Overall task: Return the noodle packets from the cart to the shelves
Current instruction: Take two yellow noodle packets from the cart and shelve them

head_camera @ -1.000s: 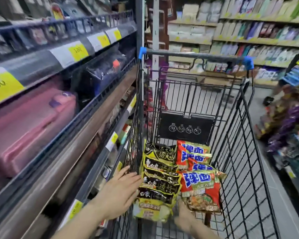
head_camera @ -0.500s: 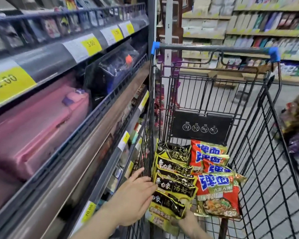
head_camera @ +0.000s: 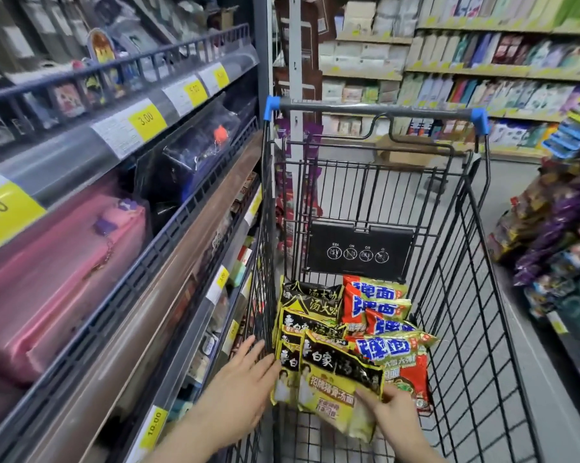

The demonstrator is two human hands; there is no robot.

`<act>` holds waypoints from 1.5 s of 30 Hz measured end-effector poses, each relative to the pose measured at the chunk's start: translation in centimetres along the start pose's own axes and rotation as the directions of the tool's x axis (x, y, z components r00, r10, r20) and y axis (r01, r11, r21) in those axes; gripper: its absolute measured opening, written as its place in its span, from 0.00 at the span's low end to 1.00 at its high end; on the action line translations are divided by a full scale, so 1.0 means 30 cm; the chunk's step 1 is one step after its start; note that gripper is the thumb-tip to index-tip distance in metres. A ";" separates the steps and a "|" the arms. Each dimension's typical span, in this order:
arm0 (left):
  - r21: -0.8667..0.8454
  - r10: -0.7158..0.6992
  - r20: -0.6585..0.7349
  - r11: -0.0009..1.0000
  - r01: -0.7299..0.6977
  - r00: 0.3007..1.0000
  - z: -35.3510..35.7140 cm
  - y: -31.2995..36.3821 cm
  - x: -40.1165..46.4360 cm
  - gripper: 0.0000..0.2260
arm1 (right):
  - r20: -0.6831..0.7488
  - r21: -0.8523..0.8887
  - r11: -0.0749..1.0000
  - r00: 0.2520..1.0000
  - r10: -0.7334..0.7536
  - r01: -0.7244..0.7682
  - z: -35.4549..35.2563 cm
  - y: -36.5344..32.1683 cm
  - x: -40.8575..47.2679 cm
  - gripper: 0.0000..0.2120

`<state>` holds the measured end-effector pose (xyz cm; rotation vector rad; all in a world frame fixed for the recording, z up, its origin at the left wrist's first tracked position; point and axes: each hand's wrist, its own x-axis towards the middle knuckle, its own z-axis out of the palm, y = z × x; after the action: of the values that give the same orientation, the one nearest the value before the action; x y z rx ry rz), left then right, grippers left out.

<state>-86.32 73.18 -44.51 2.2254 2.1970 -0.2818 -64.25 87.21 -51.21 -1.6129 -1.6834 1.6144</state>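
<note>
So, leftmost were the shelves: pink cases and dark pouches behind yellow price tags, no noodle slot visible among them. Left hand sat against the outside of the cart wall, fingers straight and spread, holding nothing, fingertips near the stack's edge through the wire. Inside the cart, on the left of the basket floor, was the yellow-and-black noodle packets stack, overlapped like shingles; the front yellow packet was tilted up off the stack. Right hand held that packet by its lower right corner, fingers over the front face; thumb hidden behind, so the pinch is judgement. Just beside on the right, the red noodle packets, another overlapped row, untouched.

Handling guess: light, crinkly film, slippery face, brittle noodle block inside. Better to grab across the block's edge than the seam flap; corner grip lets it swing and slide. Don't squeeze hard. Several could go per trip if clamped flat between both palms
</note>
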 end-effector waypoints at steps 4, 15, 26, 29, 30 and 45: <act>-0.055 -0.141 0.217 0.986 0.156 0.966 -0.028 0.096 0.070 0.29 | -0.052 0.016 0.999 0.998 -0.036 0.037 -0.217 -0.126 -0.024 0.09; -0.731 -0.407 0.503 0.270 0.627 0.762 0.256 0.208 0.288 0.27 | -0.113 0.053 0.998 0.993 -0.040 0.046 -0.481 -0.205 -0.036 0.14; -0.701 -0.566 0.618 -0.082 0.708 0.546 0.473 0.186 0.381 0.31 | -0.125 0.253 0.962 0.989 -0.077 0.107 -0.477 -0.153 0.010 0.11; -0.699 -0.563 0.634 -0.124 0.704 0.530 0.630 0.158 0.409 0.40 | -0.104 0.277 0.955 0.991 -0.084 0.110 -0.488 -0.145 0.012 0.09; -0.695 -0.571 0.636 -0.131 0.707 0.519 0.729 0.139 0.423 0.41 | -0.096 0.292 0.950 0.991 -0.090 0.114 -0.492 -0.142 0.014 0.09; -0.759 -0.494 0.593 -0.080 0.646 0.636 0.439 0.251 0.357 0.39 | -0.132 0.360 0.923 0.987 -0.093 0.135 -0.569 -0.183 -0.043 0.06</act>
<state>-80.45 81.97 -59.79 0.4409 2.0565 0.7852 -52.68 95.93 -40.58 -1.3653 -1.2961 1.6295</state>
